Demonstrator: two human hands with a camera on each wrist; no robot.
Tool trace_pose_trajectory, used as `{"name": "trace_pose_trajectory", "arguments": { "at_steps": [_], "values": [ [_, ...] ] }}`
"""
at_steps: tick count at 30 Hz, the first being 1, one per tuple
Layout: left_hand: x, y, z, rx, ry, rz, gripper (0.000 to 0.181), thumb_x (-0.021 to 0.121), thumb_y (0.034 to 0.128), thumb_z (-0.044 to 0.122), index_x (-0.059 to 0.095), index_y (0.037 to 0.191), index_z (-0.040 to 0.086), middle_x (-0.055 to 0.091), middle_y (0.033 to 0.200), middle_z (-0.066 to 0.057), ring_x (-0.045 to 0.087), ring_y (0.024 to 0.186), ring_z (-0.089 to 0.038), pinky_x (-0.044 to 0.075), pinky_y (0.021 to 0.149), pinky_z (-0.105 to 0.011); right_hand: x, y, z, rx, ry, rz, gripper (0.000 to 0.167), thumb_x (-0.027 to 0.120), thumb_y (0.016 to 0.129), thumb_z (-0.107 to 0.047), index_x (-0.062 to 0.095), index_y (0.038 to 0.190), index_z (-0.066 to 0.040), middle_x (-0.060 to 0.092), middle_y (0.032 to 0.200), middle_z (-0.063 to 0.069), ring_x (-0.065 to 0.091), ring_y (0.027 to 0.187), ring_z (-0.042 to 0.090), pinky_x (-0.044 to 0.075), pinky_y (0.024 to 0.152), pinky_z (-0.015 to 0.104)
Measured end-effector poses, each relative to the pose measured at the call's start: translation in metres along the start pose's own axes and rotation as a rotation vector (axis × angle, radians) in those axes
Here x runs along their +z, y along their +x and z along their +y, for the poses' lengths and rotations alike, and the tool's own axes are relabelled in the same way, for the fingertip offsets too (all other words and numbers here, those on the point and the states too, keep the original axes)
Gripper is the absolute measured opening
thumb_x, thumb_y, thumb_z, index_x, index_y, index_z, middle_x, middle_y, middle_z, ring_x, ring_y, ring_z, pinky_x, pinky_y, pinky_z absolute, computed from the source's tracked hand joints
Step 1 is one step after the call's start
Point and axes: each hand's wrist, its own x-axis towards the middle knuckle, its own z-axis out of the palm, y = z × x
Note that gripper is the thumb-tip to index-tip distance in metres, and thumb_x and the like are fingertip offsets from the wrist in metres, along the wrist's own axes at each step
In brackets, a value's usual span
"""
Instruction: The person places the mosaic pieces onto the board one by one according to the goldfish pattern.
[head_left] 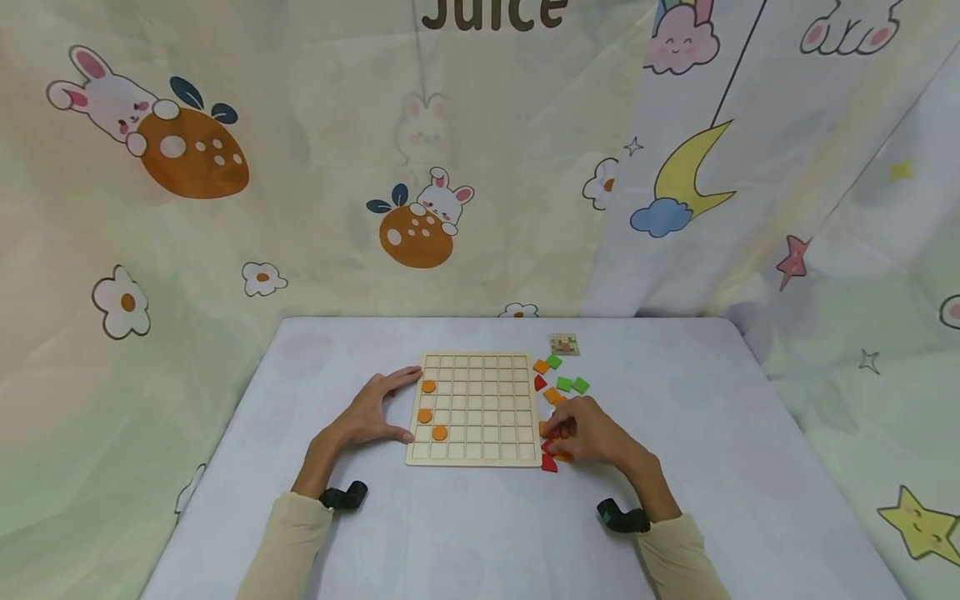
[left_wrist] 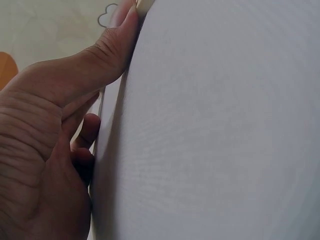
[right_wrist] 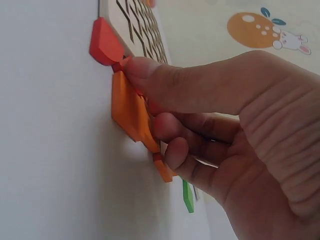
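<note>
A pale wooden grid board (head_left: 480, 408) lies flat on the table, with round orange pieces (head_left: 439, 432) in its left columns. My left hand (head_left: 372, 410) spreads along the board's left edge, its thumb near the lower corner and its fingers near the upper one. In the left wrist view, the left thumb (left_wrist: 107, 52) touches the edge. My right hand (head_left: 588, 429) is beside the board's right edge, thumb and fingers curled over a red piece (head_left: 547, 447), which they mostly hide. Another red piece (right_wrist: 105, 42) and an orange piece (right_wrist: 129, 107) lie beside the thumb.
Green pieces (head_left: 564, 384), orange pieces (head_left: 552, 396) and a red piece (head_left: 540, 382) lie loose right of the board. A small patterned card (head_left: 564, 344) lies behind them. The white-covered table (head_left: 480, 533) meets a printed cloth backdrop (head_left: 315, 208) at its far edge.
</note>
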Motion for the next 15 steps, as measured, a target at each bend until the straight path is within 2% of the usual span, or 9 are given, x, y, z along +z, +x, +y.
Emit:
{"name": "trace_pose_trajectory", "arguments": {
  "at_steps": [5, 15],
  "values": [
    [0.0004, -0.0008, 0.0003, -0.001, -0.01, -0.007, 0.119, 0.106, 0.0648, 0.041, 0.049, 0.166, 0.016, 0.042, 0.177, -0.004, 0.05, 0.129, -0.026, 0.041, 0.106, -0.047, 0.0017, -0.0038, -0.0022, 0.032, -0.04, -0.021, 0.011, 0.093, 0.086, -0.012, 0.088, 0.096, -0.014, 0.066, 0.078, -0.008, 0.058, 0.077, 0.013, 0.05, 0.068, 0.023],
    [-0.0011, -0.001, 0.0001, -0.006, 0.009, -0.001, 0.119, 0.106, 0.065, 0.041, 0.048, 0.166, 0.016, 0.042, 0.177, -0.006, 0.05, 0.125, -0.024, 0.041, 0.104, -0.046, -0.0021, -0.0104, -0.0041, 0.037, -0.072, -0.049, 0.014, 0.091, 0.087, -0.009, 0.088, 0.1, -0.013, 0.071, 0.086, -0.007, 0.058, 0.083, 0.016, 0.048, 0.074, 0.024]
  ]
}}
